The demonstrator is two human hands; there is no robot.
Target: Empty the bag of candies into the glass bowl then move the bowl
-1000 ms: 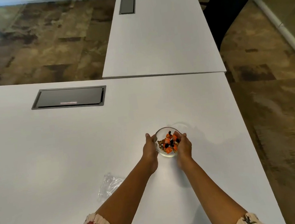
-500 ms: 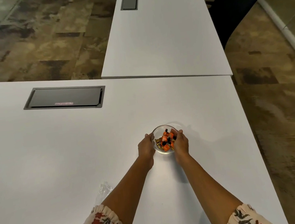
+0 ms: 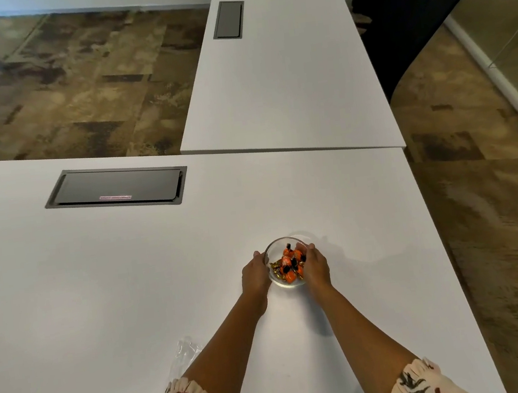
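Arms reach forward side by side over the white worktop [image 3: 98, 281], floral cuffs at the lower edge of the view. The left hand [image 3: 256, 275] and right hand [image 3: 316, 266] cup opposite sides of the glass bowl [image 3: 289, 284], each grip curled against its wall, fingers wrapped toward the far rim. Inside the bowl lie the candies [image 3: 289, 264], orange and gold wrapped, partly hidden by the right thumb. Whether the bowl rests on the worktop or is lifted cannot be told. The empty clear bag [image 3: 184, 355] lies near the left forearm, partly covered by it.
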